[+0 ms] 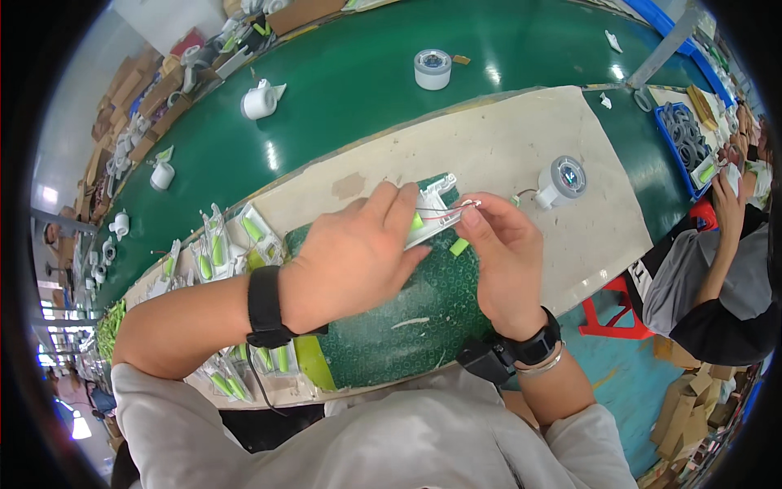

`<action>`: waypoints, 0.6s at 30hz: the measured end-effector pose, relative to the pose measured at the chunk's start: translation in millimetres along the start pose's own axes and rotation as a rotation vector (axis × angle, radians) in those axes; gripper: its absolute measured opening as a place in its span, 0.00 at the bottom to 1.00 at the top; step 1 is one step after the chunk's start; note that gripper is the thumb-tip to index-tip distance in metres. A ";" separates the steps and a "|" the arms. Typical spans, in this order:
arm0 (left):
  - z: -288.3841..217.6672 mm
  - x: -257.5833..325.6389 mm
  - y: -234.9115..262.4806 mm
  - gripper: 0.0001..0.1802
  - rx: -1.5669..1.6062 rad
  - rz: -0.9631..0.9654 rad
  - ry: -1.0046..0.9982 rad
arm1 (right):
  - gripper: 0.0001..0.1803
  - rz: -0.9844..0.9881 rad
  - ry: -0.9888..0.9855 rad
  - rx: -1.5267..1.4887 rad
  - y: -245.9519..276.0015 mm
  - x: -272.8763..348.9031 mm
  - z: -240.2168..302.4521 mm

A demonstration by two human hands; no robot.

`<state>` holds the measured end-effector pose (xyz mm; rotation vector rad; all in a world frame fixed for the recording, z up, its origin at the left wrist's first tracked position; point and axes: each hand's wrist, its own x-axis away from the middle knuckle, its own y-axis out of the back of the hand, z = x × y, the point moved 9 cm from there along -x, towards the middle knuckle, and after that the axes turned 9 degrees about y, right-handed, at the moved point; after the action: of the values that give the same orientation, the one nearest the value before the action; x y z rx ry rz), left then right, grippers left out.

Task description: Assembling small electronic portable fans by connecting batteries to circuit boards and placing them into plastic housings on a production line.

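My left hand (350, 248) is closed around a white plastic housing (436, 208) held above the green mat (391, 342). A bright green cell (418, 221) shows inside the housing, beside the fingertips. My right hand (507, 265) pinches thin red and dark wires (456, 210) at the housing's right end. Just below the housing a small green piece (459, 246) is visible; I cannot tell whether it is attached. To the right of my right hand lies a white round-headed device (562, 181) with a dark display, a short lead running from it toward that hand.
Several white housings with green cells (216, 248) are piled left of the mat. Beyond the board, a green conveyor belt (342, 90) carries white round units (432, 69). At right are a blue bin of grey rings (684, 138), a co-worker's arm (723, 216) and a red stool (615, 314).
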<state>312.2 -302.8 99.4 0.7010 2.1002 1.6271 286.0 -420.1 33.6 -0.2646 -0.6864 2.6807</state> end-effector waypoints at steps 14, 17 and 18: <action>18.1 -60.9 -51.4 0.31 0.205 0.230 0.040 | 0.09 0.073 -0.047 0.161 17.8 -37.5 -23.9; 23.8 -71.5 -57.5 0.29 0.228 0.283 0.062 | 0.08 0.132 0.035 0.302 12.6 -48.2 -14.0; 18.4 -73.6 -57.0 0.28 0.251 0.321 -0.039 | 0.08 0.194 0.182 0.559 8.2 -51.1 -0.1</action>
<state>373.3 -344.2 39.8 1.1954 2.2772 1.4985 330.4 -446.5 34.0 -0.4306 0.1592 2.8476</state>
